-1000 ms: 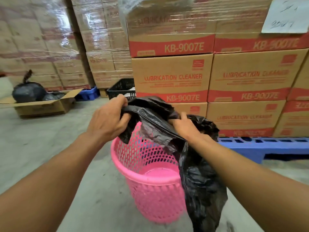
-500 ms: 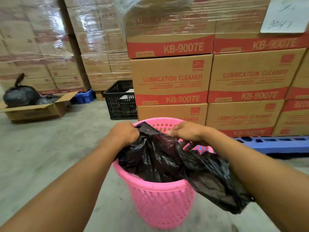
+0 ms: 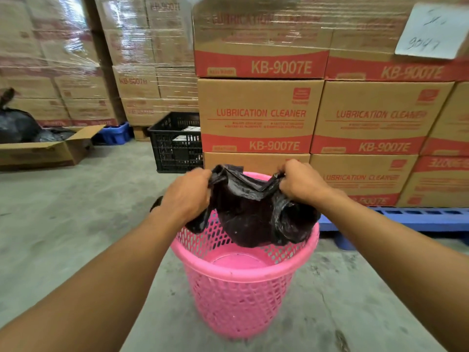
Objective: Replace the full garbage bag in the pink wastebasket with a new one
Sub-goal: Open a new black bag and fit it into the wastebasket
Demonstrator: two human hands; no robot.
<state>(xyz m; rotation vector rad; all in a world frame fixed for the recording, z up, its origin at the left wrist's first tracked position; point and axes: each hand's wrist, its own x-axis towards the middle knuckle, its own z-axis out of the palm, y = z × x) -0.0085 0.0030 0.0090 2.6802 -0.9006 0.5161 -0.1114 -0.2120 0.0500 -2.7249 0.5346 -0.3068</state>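
The pink mesh wastebasket [image 3: 238, 295] stands upright on the concrete floor in front of me, its pink bottom visible inside. Above its far rim I hold a crumpled black garbage bag [image 3: 253, 214]. My left hand [image 3: 187, 196] grips the bag's left edge and my right hand [image 3: 302, 184] grips its right edge. The bag's body hangs between them and dips into the basket's mouth. A tied, full black garbage bag [image 3: 15, 125] sits in an open cardboard box [image 3: 48, 152] at the far left.
Stacked cardboard cartons [image 3: 261, 115] on a blue pallet [image 3: 416, 219] rise just behind the basket. A black plastic crate [image 3: 175, 146] stands on the floor left of them. Shrink-wrapped carton stacks [image 3: 76, 59] fill the back left. Bare concrete floor [image 3: 76, 212] spreads left.
The bag, which trailed over the basket's right side, has been lifted and bunched between my hands above the far rim. The basket's bottom now shows.
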